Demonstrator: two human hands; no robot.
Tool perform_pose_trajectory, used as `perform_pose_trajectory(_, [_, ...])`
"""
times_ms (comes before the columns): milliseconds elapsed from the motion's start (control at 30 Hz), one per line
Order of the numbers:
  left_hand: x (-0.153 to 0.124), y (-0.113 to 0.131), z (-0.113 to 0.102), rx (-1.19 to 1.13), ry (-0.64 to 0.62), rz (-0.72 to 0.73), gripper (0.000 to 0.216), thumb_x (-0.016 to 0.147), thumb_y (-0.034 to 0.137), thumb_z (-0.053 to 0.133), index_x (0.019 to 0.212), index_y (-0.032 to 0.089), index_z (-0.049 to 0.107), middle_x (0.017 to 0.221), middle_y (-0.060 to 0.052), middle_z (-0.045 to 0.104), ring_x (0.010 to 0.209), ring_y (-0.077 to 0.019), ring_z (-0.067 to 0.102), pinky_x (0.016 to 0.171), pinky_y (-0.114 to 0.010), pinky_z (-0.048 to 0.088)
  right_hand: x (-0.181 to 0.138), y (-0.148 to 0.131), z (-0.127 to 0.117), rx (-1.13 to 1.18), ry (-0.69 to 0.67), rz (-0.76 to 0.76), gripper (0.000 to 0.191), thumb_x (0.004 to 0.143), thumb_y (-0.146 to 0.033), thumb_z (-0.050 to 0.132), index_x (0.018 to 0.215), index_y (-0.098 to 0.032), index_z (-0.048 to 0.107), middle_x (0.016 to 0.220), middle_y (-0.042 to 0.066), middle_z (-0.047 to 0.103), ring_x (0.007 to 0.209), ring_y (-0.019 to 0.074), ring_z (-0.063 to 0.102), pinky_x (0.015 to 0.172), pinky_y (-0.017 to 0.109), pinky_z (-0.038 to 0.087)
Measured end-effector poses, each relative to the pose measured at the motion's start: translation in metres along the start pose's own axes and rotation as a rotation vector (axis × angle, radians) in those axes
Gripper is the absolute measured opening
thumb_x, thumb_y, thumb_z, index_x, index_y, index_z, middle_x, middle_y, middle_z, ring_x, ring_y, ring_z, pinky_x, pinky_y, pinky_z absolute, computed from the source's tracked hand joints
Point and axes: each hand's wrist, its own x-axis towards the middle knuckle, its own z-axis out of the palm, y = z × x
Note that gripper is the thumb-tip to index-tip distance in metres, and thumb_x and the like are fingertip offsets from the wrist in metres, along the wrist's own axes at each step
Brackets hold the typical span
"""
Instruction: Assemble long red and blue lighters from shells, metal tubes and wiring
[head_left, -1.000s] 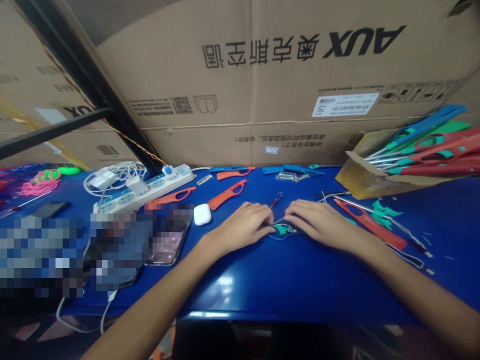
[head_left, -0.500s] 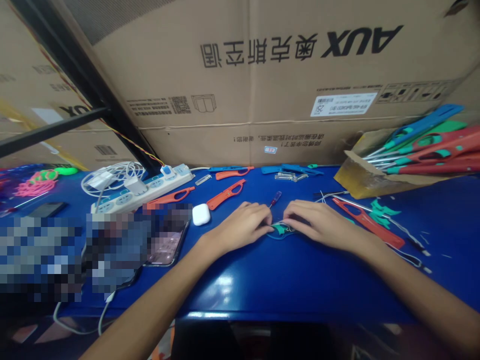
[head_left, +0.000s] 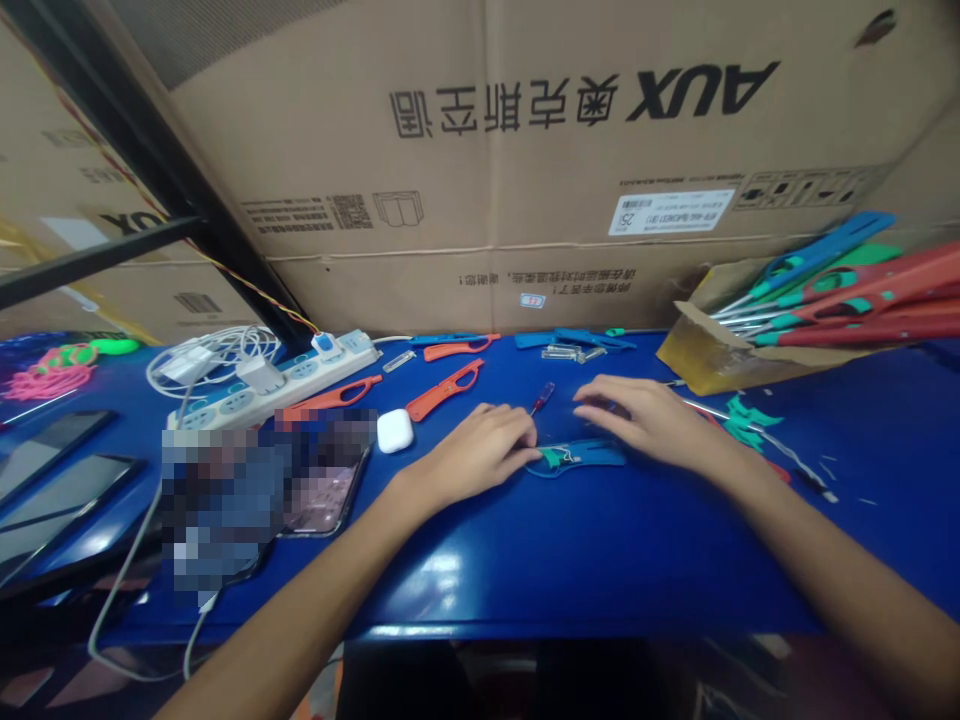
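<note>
Lighter casing is lying pinched by the left hand, right hand hovering nearby, its grip spread.

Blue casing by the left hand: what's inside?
The blue casing holds a green piece and thin pale wires. The left hand covers part of its left end; anything beneath can't be seen.
</note>
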Motion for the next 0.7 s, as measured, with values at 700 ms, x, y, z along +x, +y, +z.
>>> perform_pose_trajectory(700, [0.001,-0.004,-0.004,0.121,0.089,-0.025,0.023,0.105,0.038,0.047,0.109,0.019,0.059,0.113,-0.005,0.067,0.106,-0.0213,0.061,0.094,-0.037,0.042,0.016,0.058,0.023,-0.168,0.075,0.236,0.049,0.103,-0.039,0.031,0.134,-0.019,0.063,0.137,0.012,0.066,0.126,0.0313,0.058,0.105,0.053,0.041])
